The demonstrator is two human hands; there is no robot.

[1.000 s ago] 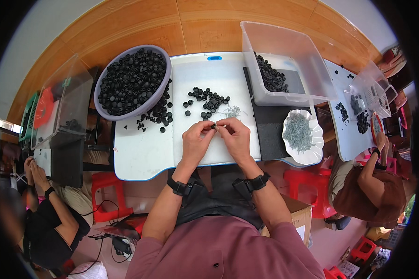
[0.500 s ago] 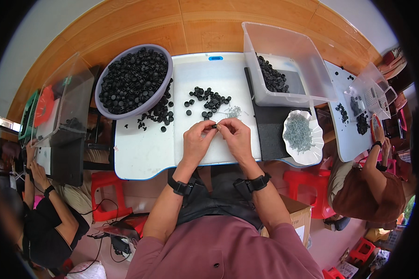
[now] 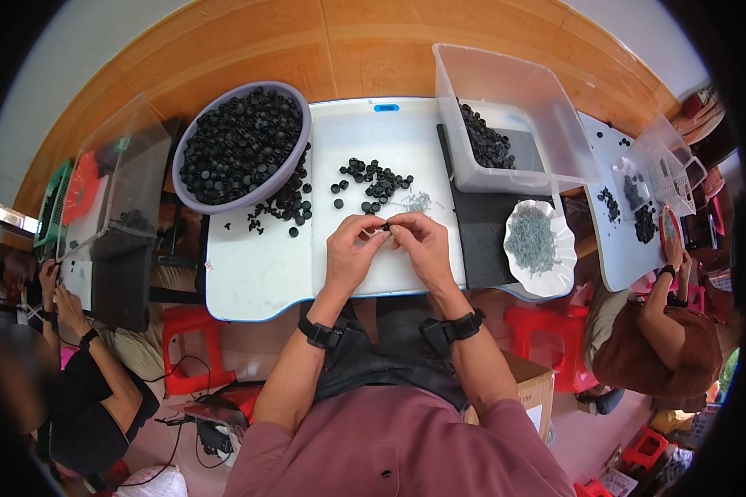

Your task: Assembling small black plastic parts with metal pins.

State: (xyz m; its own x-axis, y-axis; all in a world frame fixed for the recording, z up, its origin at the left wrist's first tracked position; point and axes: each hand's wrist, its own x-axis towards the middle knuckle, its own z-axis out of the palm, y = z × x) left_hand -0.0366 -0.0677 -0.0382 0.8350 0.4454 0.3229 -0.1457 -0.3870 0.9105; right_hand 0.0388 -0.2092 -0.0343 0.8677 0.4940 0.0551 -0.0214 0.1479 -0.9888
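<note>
- One black plastic part (image 3: 385,226) sits pinched in your left hand (image 3: 351,252) and right hand (image 3: 423,248), fingertips nearly closed.
- Many loose black caps (image 3: 380,187) lie unheld, just beyond both hands.

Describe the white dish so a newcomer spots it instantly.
On the right of the white table in the middle stands a big clear tub. Lower in view, at the right end of a dark mat, sits the dish. Unlike the tub, it has a wavy rim and holds thin grey pieces, not black ones.
</note>
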